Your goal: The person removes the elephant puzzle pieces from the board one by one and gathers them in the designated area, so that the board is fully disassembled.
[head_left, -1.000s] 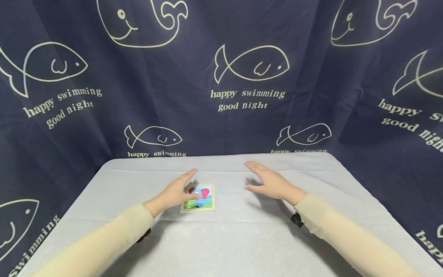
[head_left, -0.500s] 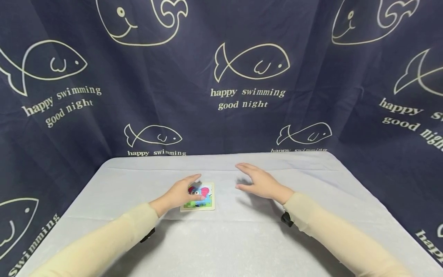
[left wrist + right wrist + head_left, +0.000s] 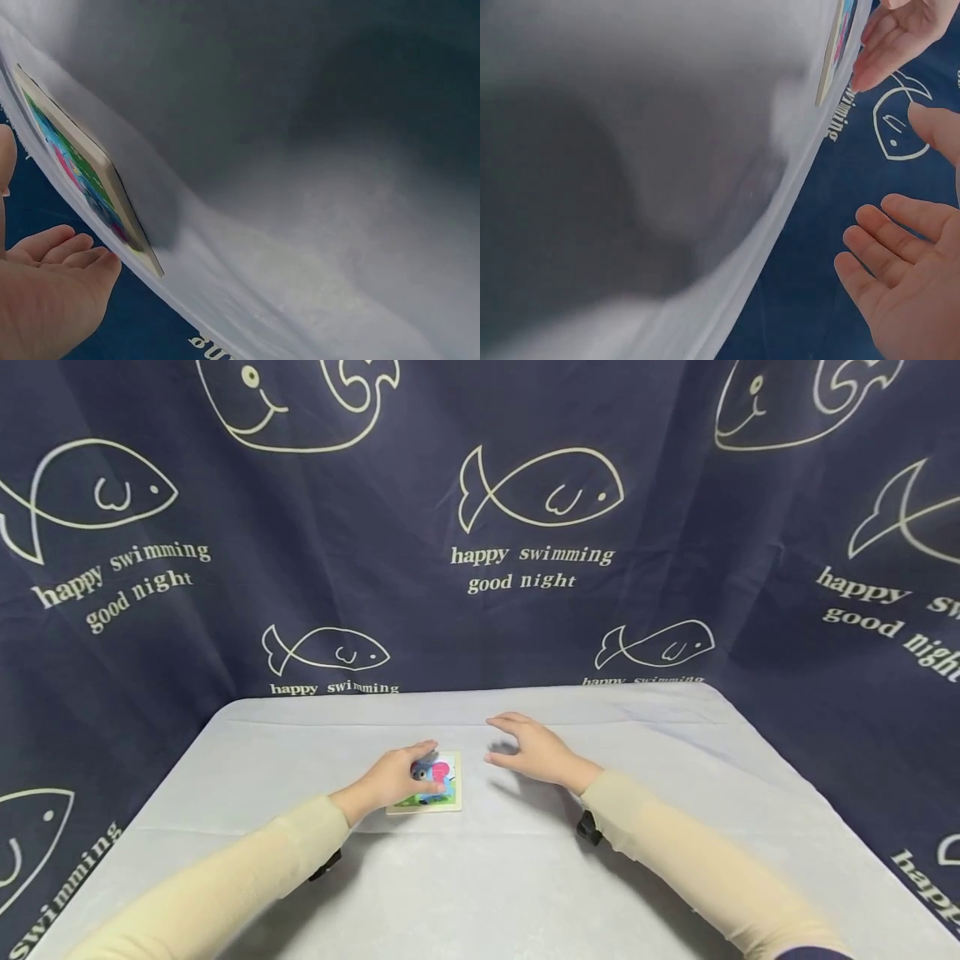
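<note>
A square children's jigsaw puzzle (image 3: 448, 781) in a pale wooden frame lies flat on the table, its picture a blue elephant with pink ears. Above its left half hovers my left hand (image 3: 390, 778), thumb and fingers apart, hiding part of the picture. In the left wrist view a gap shows between this hand (image 3: 60, 300) and the puzzle (image 3: 79, 169). My right hand (image 3: 542, 753) hangs in the air to the right of the puzzle, palm turned inward, holding nothing. The right wrist view shows its fingers (image 3: 896, 244) relaxed and slightly bent.
A white cloth (image 3: 480, 885) covers the table. Behind and on both sides hangs a dark blue curtain (image 3: 420, 610) printed with fish and lettering. Black straps (image 3: 589, 828) sit under both wrists.
My right hand has moved left, closer to the puzzle. My left hand has shifted slightly right and lower over it. The puzzle stays in place on the table.
</note>
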Motion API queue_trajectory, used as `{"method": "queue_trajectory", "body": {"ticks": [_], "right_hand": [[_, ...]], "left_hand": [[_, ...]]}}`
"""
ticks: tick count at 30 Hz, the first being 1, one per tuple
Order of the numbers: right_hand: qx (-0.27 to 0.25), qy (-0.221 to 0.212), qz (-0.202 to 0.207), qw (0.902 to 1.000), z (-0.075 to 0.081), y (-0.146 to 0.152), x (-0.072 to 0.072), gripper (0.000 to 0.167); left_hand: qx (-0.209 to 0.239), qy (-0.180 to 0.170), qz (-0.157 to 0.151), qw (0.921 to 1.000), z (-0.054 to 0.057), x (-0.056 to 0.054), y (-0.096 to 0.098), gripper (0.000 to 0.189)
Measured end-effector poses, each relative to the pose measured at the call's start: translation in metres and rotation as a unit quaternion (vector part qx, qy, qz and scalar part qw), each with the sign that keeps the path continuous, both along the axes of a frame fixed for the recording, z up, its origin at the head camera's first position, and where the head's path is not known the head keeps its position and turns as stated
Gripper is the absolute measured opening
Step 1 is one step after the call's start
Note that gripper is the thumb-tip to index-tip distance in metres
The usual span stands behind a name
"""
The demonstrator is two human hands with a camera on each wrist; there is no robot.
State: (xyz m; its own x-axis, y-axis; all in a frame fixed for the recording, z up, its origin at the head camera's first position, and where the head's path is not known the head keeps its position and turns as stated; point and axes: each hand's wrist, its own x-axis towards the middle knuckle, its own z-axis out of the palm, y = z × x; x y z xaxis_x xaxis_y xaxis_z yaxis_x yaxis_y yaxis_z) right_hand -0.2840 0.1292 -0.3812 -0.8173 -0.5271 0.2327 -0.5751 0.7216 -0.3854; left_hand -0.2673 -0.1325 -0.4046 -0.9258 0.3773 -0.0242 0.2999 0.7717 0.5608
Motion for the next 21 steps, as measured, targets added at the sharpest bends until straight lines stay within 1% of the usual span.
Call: {"method": "queue_trajectory", "body": {"ticks": [4, 8, 15, 21], "right_hand": [[-0.024, -0.004, 0.015, 0.9996, -0.003, -0.01, -0.003, 0.059], [-0.048, -0.011, 0.022, 0.9986, -0.008, -0.017, -0.006, 0.053], [-0.072, -0.049, 0.006, 0.9962, -0.017, -0.031, -0.012, 0.032], [-0.084, -0.082, -0.009, 0.9931, -0.021, -0.044, -0.015, 0.023]], "left_hand": [[-0.008, 0.003, -0.001, 1.0, 0.0, 0.0, 0.0, 0.082], [-0.014, -0.002, 0.005, 0.9999, -0.002, 0.0, 0.0, 0.081], [-0.016, -0.009, 0.018, 0.9997, -0.01, 0.0, 0.003, 0.076], [-0.016, 0.009, 0.034, 0.9992, -0.008, 0.003, 0.007, 0.067]]}}
